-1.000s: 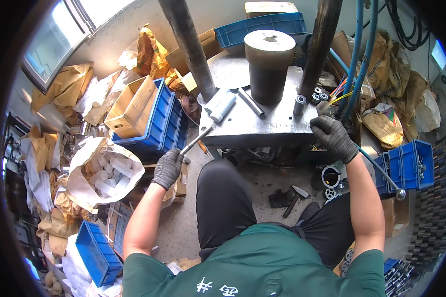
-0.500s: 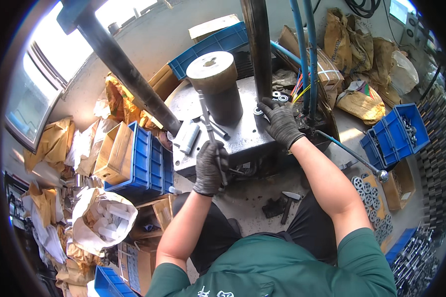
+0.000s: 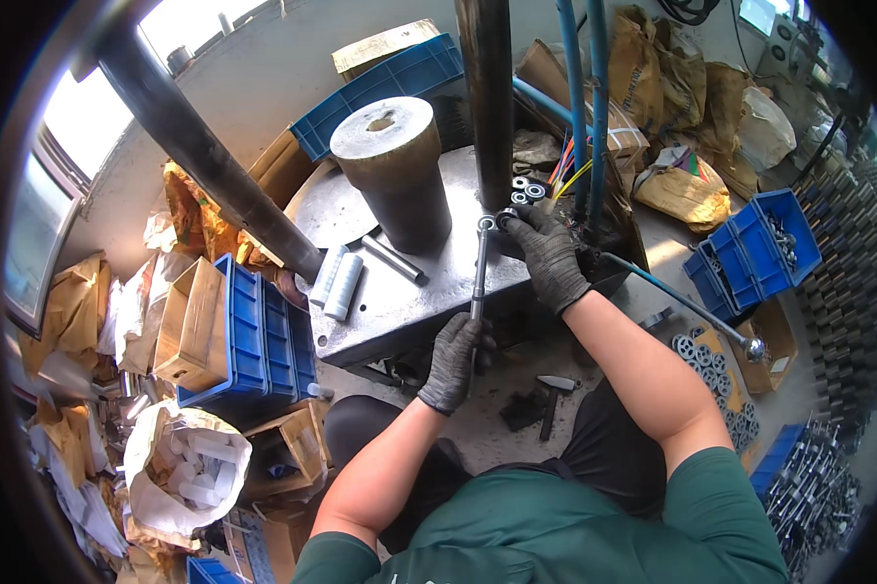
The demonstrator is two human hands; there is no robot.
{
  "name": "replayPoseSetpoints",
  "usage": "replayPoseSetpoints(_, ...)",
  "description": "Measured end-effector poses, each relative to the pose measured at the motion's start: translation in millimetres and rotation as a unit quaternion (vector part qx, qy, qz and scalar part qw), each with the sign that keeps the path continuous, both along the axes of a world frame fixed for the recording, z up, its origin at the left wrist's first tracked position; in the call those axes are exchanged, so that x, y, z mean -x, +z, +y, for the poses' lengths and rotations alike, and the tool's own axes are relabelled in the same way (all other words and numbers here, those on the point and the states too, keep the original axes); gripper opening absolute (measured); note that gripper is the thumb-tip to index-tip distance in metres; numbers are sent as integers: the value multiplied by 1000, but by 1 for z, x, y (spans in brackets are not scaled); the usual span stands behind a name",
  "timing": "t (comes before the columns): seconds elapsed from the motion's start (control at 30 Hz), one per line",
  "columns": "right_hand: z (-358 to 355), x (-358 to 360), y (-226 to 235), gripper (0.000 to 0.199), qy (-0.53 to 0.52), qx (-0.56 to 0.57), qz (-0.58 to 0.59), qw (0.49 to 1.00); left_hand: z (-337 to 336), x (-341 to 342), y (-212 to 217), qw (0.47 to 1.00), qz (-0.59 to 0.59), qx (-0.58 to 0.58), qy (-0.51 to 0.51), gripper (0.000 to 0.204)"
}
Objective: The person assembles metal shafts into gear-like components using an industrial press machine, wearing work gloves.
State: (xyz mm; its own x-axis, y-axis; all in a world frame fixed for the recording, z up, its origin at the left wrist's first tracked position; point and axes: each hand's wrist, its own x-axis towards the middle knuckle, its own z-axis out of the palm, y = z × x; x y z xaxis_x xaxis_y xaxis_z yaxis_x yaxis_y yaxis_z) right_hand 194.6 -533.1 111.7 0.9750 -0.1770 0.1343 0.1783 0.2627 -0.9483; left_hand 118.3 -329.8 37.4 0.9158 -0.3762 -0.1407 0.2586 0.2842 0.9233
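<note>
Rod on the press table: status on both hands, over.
Left hand closed on the metal rod at its lower end. Right hand pinching a ring bearing at the rod's top. Loose bearings just beyond; cylinder block alongside.

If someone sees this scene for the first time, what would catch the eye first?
Probably the big grey metal cylinder standing upright on the steel press table at the centre. Just in front, the gloved left hand grips the near end of a long thin metal rod, while the gloved right hand is at its far end. Bright blue crates stand at the left.
</note>
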Motion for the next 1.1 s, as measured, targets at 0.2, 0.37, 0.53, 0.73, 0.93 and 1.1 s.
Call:
replayPoseSetpoints(0.2,1,17,11,25,66,-132,-21,989,0,1,-3,999,-42,-20,-18,29)
replayPoseSetpoints(0.37,6,36,13,40,78,-29,-3,997,3,3,2,996,-78,-50,5,26)
replayPoseSetpoints(0.53,-1,63,1,57,281,-13,161,946,-11,8,3,988,-122,-95,27,27)
replayPoseSetpoints(0.73,-40,68,-6,36,274,188,193,923,-26,10,-5,944,-221,-238,-53,20)
replayPoseSetpoints(0.93,-153,106,-14,43,266,529,202,780,-16,-6,-44,794,-401,-439,-127,17)
replayPoseSetpoints(1.1,-314,229,-103,46,27,582,221,782,-28,-11,-62,815,-394,-400,-146,23)
